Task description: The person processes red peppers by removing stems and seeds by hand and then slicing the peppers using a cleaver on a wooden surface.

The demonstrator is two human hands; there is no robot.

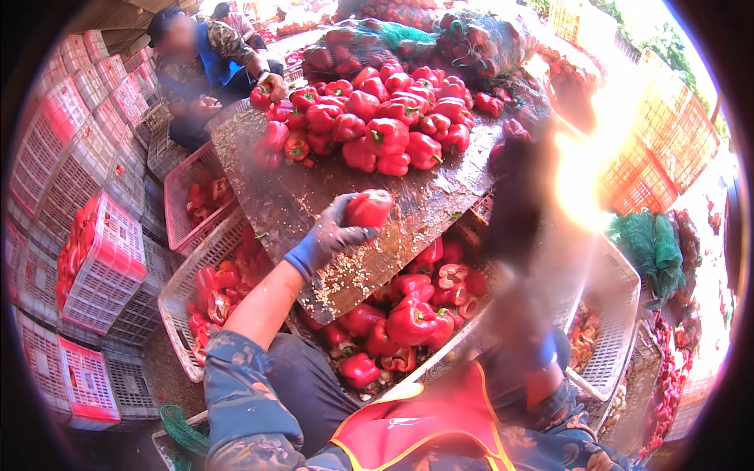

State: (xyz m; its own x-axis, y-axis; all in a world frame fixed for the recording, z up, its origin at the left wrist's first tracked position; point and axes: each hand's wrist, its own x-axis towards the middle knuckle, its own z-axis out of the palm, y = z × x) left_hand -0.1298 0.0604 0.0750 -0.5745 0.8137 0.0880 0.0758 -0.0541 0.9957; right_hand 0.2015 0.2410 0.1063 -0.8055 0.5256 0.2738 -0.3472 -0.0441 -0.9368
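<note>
My left hand (339,232), in a grey and blue work glove, is closed around a red bell pepper (370,208) above a wet wooden board (318,191) strewn with pale seeds. Farther back on the board lies a heap of whole red bell peppers (386,132). Below the near edge of the board, a crate (433,359) between my knees contains more red peppers, some cut open. My right hand (524,294) is a dark blur over the right side, with a blue cuff at the wrist; its fingers and anything in them cannot be made out.
Crates of pepper pieces stand left (171,312) and right (627,294). Stacked plastic crates (88,171) line the far left. Filled net sacks (483,44) lie behind the heap. A co-worker (206,65) sits back left, one hand on a pepper. Orange crates (665,129) stand at right, beside strong glare.
</note>
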